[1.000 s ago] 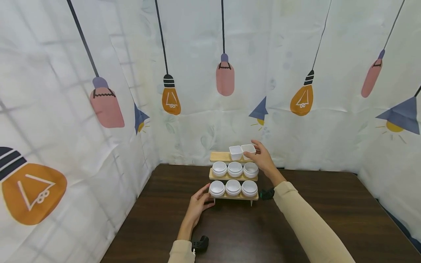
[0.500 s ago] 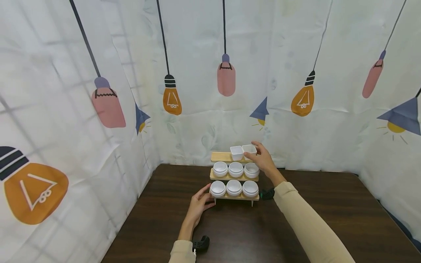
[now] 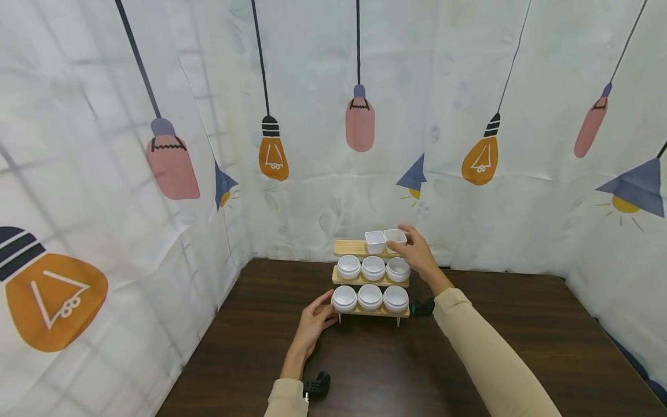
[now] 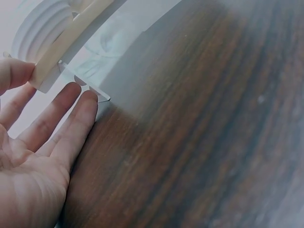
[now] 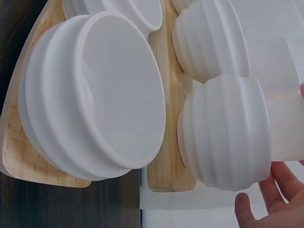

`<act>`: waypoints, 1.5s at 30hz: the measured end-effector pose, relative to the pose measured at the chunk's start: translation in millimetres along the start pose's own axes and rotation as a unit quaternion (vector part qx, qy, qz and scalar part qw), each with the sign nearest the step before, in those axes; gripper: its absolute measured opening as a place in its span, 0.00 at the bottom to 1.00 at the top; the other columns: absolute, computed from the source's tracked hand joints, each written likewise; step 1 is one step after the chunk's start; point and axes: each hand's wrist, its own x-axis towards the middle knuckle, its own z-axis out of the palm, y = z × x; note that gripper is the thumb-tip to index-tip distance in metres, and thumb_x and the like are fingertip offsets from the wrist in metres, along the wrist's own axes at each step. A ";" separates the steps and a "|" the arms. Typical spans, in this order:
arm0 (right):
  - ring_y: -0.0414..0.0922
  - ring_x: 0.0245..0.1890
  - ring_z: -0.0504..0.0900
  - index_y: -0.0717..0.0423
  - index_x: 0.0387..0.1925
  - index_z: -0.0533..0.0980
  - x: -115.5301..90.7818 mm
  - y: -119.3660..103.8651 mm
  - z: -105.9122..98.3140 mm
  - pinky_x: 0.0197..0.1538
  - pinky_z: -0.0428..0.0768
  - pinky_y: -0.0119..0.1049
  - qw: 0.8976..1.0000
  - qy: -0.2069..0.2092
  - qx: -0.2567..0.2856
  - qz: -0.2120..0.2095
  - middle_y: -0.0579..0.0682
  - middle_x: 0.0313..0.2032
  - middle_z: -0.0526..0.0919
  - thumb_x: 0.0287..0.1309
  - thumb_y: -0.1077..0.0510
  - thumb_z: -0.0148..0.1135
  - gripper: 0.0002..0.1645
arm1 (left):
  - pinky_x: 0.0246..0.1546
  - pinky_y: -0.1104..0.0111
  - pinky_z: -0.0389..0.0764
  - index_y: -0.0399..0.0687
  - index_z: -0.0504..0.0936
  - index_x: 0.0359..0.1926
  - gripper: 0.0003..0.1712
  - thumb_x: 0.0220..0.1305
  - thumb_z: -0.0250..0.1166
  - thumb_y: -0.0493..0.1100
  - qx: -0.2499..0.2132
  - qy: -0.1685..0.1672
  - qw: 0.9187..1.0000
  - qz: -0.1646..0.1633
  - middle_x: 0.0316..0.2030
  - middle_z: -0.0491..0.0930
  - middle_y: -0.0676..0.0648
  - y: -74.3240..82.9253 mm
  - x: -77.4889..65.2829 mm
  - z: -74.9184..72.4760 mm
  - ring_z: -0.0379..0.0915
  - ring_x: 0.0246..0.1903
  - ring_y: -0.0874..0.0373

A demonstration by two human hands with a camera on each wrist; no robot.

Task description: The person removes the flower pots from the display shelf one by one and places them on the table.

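A three-tier wooden stand (image 3: 350, 248) bears white pots. My left hand (image 3: 311, 325) is at the left end of the lowest tier; in the left wrist view its thumb (image 4: 15, 73) and index finger pinch the edge of the board (image 4: 47, 71), while the other fingers extend near a thin white leg (image 4: 99, 92). At the top tier's right end, my right hand (image 3: 415, 252) holds a square white pot (image 3: 394, 236) between thumb and fingers. Another square pot (image 3: 374, 241) stands beside it. The held pot's base is hidden by the hand.
Round white pots line the middle tier (image 3: 373, 267) and the lowest tier (image 3: 370, 297). The stand is on a dark wooden table (image 3: 469, 347), close to a white curtain (image 3: 312, 208) printed with lamps. Black wrist cameras (image 3: 318, 384) are on both wrists.
Both hands keep their places on the stand and the square pot. Only a slight shift of the head view shows.
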 end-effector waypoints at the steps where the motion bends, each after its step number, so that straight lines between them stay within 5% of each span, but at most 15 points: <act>1: 0.58 0.62 0.75 0.51 0.78 0.57 -0.1 -0.1 0.0 0.59 0.78 0.49 1.000 0.001 0.001 0.002 0.63 0.68 0.71 0.66 0.44 0.66 0.47 | 0.57 0.57 0.84 0.43 0.68 0.74 0.29 0.75 0.59 0.39 0.000 -0.001 1.000 0.000 0.44 0.85 0.49 0.2 0.1 -0.1 0.83 0.48 0.56; 9: 0.58 0.62 0.75 0.50 0.78 0.58 -0.1 5.9 0.6 0.58 0.79 0.49 1.000 0.013 0.020 -0.007 0.64 0.67 0.73 0.65 0.44 0.68 0.47 | 0.57 0.53 0.84 0.43 0.67 0.75 0.29 0.76 0.57 0.38 -0.003 -0.006 1.000 0.002 0.45 0.84 0.48 0.6 0.1 -0.7 0.83 0.48 0.56; 20: 0.52 0.53 0.77 0.50 0.78 0.58 -8.0 13.4 -8.1 0.43 0.79 0.31 0.998 0.043 0.038 -0.039 0.64 0.67 0.73 0.65 0.46 0.67 0.46 | 0.58 0.51 0.83 0.42 0.67 0.75 0.28 0.76 0.56 0.38 0.000 -0.013 1.000 0.005 0.45 0.84 0.48 -1.7 0.9 -0.9 0.83 0.50 0.52; 35: 0.44 0.43 0.75 0.50 0.78 0.59 -33.3 23.9 -33.4 0.41 0.75 0.31 0.997 0.053 0.024 -0.058 0.63 0.65 0.74 0.66 0.48 0.67 0.44 | 0.59 0.50 0.82 0.45 0.67 0.75 0.28 0.77 0.56 0.41 0.012 -0.023 1.000 0.004 0.48 0.82 0.44 -0.9 0.6 0.3 0.82 0.50 0.54; 42: 0.42 0.37 0.74 0.57 0.78 0.58 -57.8 6.6 -44.6 0.37 0.74 0.30 0.998 0.043 0.024 -0.049 0.68 0.64 0.73 0.68 0.55 0.65 0.43 | 0.58 0.49 0.83 0.45 0.67 0.74 0.27 0.77 0.55 0.39 0.030 -0.014 0.999 0.004 0.48 0.83 0.44 1.6 0.1 0.9 0.82 0.49 0.54; 45: 0.41 0.38 0.75 0.55 0.78 0.58 -51.6 26.1 -47.6 0.38 0.75 0.30 0.997 0.045 0.023 -0.050 0.67 0.66 0.73 0.68 0.53 0.66 0.44 | 0.57 0.49 0.83 0.45 0.67 0.73 0.27 0.77 0.54 0.38 0.037 -0.014 0.999 0.006 0.49 0.84 0.42 2.1 0.5 1.4 0.82 0.49 0.54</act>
